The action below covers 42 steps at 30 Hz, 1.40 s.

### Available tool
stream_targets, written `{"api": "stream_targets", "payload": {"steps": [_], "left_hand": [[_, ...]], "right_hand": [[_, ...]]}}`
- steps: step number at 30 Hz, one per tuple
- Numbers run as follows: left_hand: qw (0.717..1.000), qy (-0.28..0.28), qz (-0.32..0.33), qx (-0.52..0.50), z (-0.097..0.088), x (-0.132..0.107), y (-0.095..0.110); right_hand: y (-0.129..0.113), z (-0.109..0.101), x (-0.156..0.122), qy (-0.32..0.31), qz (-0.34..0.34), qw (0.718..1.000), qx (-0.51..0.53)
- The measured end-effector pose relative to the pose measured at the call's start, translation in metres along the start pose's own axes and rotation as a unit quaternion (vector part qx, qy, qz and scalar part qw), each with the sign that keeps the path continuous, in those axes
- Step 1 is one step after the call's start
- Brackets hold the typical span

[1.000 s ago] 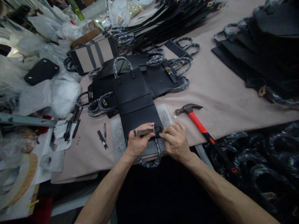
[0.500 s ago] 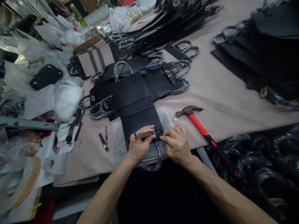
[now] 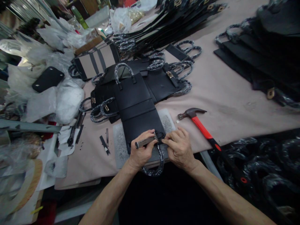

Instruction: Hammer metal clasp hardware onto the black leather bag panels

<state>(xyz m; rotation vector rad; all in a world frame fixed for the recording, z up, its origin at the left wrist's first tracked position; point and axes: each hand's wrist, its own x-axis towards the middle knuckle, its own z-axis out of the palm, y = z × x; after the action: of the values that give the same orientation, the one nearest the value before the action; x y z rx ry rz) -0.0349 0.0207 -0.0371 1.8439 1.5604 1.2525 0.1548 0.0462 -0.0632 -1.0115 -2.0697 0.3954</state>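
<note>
I see barely any shift: left hand (image 3: 142, 153), fingers still curled round metal tool (image 3: 145, 142); right hand (image 3: 180, 147), fingers nearly closed, hold unclear. Black bag panel (image 3: 142, 117) on worktop (image 3: 93, 165); same step seemingly continues.

There is one held metal tool (image 3: 144, 142), one slab (image 3: 120, 143), one hammer (image 3: 203, 127), one green bottle (image 3: 79, 17).

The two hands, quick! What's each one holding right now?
Left hand: closed around a metal tool.
Right hand: fingers bent, beside the black bag; can't tell if they're pinching anything.
</note>
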Motion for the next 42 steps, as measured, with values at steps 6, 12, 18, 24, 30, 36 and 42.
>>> {"api": "stream_targets", "payload": {"steps": [6, 12, 18, 24, 30, 36, 42], "left_hand": [[1.000, -0.013, 0.017, 0.004, 0.000, 0.005, -0.002], [0.999, -0.027, 0.032, 0.018, -0.001, 0.009, -0.001], [0.997, -0.064, 0.027, 0.027, -0.001, 0.016, -0.001], [0.997, -0.064, -0.021, 0.041, 0.001, 0.019, 0.003], [0.995, -0.075, -0.042, 0.050, 0.003, 0.023, 0.006], [0.990, -0.099, -0.100, 0.022, 0.004, 0.029, 0.008], [0.989, -0.091, -0.119, -0.003, 0.004, 0.028, 0.008]], "right_hand": [[0.001, 0.001, 0.000, 0.003, -0.002, 1.000, -0.002], [0.001, 0.001, 0.000, 0.002, 0.003, 1.000, 0.000], [-0.001, 0.000, 0.001, 0.000, 0.000, 1.000, -0.006], [0.000, 0.001, 0.001, 0.016, 0.020, 1.000, 0.007], [0.027, -0.034, -0.006, 0.058, 0.099, 0.989, -0.098], [0.059, -0.091, -0.032, -0.156, 0.255, 0.896, -0.328], [0.053, -0.100, -0.029, -0.184, 0.398, 0.886, -0.149]]}}
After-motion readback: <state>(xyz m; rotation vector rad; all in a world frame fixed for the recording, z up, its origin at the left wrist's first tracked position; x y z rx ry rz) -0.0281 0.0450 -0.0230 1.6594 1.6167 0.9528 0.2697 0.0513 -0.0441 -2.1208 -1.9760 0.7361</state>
